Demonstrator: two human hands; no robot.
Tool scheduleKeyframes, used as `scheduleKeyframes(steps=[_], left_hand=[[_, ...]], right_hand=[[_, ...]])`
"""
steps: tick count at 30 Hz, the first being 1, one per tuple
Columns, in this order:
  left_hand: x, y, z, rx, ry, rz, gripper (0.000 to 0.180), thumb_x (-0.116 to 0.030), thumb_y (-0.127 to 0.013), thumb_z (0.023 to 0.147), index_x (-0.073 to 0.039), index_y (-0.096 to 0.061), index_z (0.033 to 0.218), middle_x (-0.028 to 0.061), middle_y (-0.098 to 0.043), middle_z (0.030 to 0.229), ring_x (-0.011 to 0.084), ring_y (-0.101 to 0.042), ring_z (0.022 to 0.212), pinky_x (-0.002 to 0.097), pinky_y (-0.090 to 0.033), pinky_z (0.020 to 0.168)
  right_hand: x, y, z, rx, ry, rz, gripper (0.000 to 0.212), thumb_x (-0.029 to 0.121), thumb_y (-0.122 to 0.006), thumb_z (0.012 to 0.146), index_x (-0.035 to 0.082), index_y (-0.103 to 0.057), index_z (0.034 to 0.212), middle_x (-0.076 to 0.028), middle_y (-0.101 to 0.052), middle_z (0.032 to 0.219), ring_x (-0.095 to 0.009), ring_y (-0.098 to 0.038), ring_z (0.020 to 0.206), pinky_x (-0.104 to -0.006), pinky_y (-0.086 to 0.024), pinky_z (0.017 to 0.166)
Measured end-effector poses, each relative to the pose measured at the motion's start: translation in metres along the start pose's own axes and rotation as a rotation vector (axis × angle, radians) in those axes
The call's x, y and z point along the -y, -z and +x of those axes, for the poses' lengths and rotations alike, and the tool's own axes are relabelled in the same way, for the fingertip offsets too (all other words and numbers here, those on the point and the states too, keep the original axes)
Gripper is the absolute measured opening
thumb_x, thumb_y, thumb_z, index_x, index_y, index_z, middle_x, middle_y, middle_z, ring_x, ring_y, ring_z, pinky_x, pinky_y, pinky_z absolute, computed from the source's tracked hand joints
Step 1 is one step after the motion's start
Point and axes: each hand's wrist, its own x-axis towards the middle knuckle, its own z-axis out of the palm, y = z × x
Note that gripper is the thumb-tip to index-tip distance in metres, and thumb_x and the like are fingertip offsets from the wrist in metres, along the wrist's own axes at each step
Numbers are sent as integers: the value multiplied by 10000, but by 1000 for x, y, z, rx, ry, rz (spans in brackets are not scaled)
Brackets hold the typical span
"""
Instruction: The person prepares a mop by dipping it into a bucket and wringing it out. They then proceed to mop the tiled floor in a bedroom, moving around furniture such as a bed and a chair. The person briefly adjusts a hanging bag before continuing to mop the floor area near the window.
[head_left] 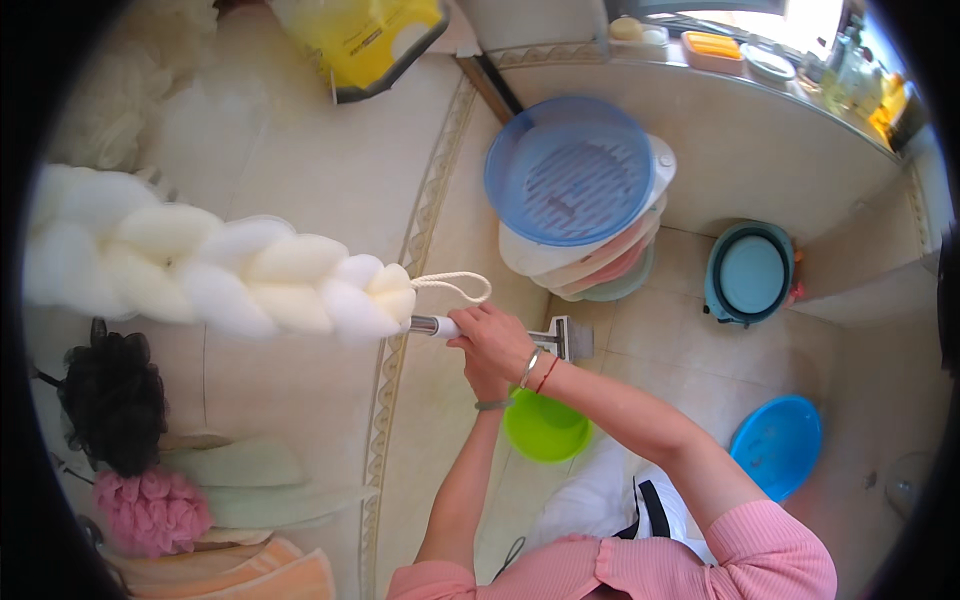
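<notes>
My right hand [492,340] is closed round the white and metal handle [432,325] of a pole-like cleaning tool. My left hand [484,380] lies just below it, mostly covered by the right one; its fingers are hidden. Beyond my hands, a flat grey-white head [565,338] appears near the floor, seemingly the tool's lower end; its exact kind is unclear. Close to the handle's top, a thick braided white and cream bath scrubber [230,262] with a rope loop [460,287] crosses the view from the left.
Stacked basins, a blue one [570,170] on top, stand in the far corner. A teal basin [752,275], green basin [548,425] and blue basin [777,447] are around the floor. Bath puffs [112,400] and towels [240,570] hang left. Bottles [850,80] line the ledge.
</notes>
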Motion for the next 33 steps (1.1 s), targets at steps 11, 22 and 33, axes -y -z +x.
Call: scheduleKeyframes(steps=[11,22,33], left_hand=[[-61,-44,-105,113,-171,-903,296,-288,-518,876,-73,-484,1076,168,-579,1010,311,-573,950,401,-475,740],[-150,-14,-244,786,142,-1474,255,-168,-574,862,-39,-508,1072,127,-584,1039,247,-573,947,347,-459,821],[-320,110,-390,1176,-601,-811,219,-7,-636,815,-7,-538,1011,170,-605,1072,188,-576,977,275,-463,830]], right_hand=[[7,56,-118,49,-88,-240,243,265,-632,774,89,-516,894,-92,-586,817,-289,-565,837,-413,-491,644],[63,130,-305,-96,-229,-433,220,252,-655,725,112,-549,857,-29,-579,802,-224,-552,824,-346,-469,687],[133,165,-599,-1011,-1060,1168,525,520,-558,848,21,-585,1010,-103,-659,912,-168,-637,747,-294,-511,679]])
